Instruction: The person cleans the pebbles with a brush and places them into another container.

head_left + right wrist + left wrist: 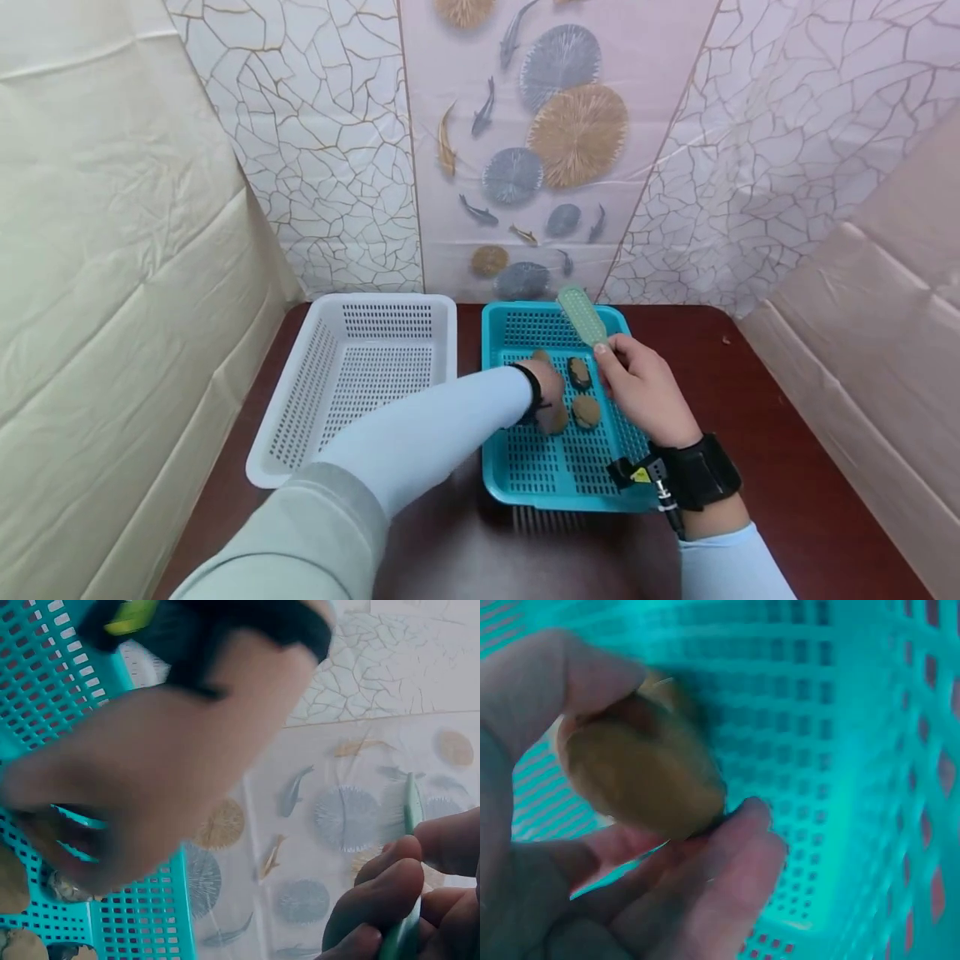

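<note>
My left hand (550, 382) reaches down into the teal basket (573, 502). In the left wrist view its thumb and fingers grip a rounded brown, stone-like lump (645, 772) from either side, close over the perforated floor. Several similar lumps lie around it, among them a tan one (587, 411) and a dark-edged one (579, 372). At the basket's right side, my right hand (645, 387) pinches a pale green paddle-shaped tool (581, 315) with a dotted flat head, tilted up and left. The right wrist view catches this tool edge-on between thumb and fingers.
To the left stands a white perforated basket (450, 333), with my left forearm crossing its near right corner. Both baskets sit on a dark red-brown table (757, 400). Cloth-covered walls (862, 267) enclose the table at the back and on both sides.
</note>
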Motion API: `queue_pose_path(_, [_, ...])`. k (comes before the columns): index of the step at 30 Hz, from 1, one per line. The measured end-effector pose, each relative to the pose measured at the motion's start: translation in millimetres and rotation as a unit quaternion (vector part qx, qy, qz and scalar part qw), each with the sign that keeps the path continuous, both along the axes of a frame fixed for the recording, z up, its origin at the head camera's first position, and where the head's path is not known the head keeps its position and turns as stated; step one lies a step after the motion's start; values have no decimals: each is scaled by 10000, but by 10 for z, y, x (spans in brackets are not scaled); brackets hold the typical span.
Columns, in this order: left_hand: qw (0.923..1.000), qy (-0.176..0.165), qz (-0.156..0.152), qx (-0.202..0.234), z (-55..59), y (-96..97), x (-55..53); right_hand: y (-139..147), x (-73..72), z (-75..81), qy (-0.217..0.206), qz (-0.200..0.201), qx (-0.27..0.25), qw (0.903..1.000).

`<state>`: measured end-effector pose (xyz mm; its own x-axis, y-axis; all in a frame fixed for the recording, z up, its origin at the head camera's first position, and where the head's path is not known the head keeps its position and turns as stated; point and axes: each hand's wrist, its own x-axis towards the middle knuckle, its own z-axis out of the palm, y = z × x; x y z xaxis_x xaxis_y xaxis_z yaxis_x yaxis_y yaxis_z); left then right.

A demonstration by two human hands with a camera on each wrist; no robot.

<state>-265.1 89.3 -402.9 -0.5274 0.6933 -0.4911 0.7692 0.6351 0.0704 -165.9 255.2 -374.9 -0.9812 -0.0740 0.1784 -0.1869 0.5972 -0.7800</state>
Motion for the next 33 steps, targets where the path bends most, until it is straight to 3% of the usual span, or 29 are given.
queue_pose_path(2, [9927, -335, 448, 1067, 89, -133, -53, 23, 19, -14, 5, -97, -51, 9999])
queue_pose_path(4, [9744, -617, 708, 2045, 105, -273, -97, 45, 39, -48, -23, -191, -87, 9998])
queue_pose_path(5, [9584, -868, 943, 2549, 104, -349, -99, 55, 50, -69, -39, -228, -88, 9997])
queue_pose_path(7, [9164, -1297, 1423, 3510, 95, -515, -42, 68, 74, -119, -93, -259, -117, 9996])
queue_pose_path(8, [8907, -1498, 1683, 3949, 85, -596, 9, 69, 87, -143, -128, -258, -156, 9995])
queue_pose_path(9, [8583, -1782, 1955, 4396, 69, -671, 71, 66, 100, -167, -162, -233, -232, 9993])
queue_pose_path(13, [7044, -2794, 2946, 5822, -33, -886, 356, -1, 137, -238, -319, 20, -730, 9968])
queue_pose_path(14, [6700, -2974, 3135, 6036, -75, -917, 417, -29, 139, -253, -348, 98, -854, 9957])
queue_pose_path(15, [6421, -3104, 3266, 6203, -121, -943, 469, -58, 138, -268, -370, 185, -961, 9945])
queue_pose_path(16, [6211, -3165, 3388, 6319, -169, -963, 513, -87, 134, -285, -384, 257, -1040, 9935])
queue_pose_path(17, [6064, -3196, 3472, 6400, -218, -981, 548, -115, 128, -302, -396, 331, -1107, 9925])
queue_pose_path(18, [5990, -3187, 3526, 6444, -266, -997, 576, -141, 119, -320, -408, 386, -1162, 9916])
queue_pose_path(23, [5777, -3178, 3611, 6594, -442, -1049, 640, -226, 76, -397, -456, 418, -1192, 9909])
queue_pose_path(29, [5194, -3660, 3601, 6831, -486, -1059, 683, -266, 31, -425, -431, 304, -1015, 9934])
queue_pose_path(30, [5168, -3660, 3592, 6855, -480, -1051, 688, -271, 23, -423, -404, 295, -964, 9941])
queue_pose_path(33, [5256, -3528, 3549, 6880, -453, -1015, 701, -281, -3, -411, -306, 296, -779, 9961])
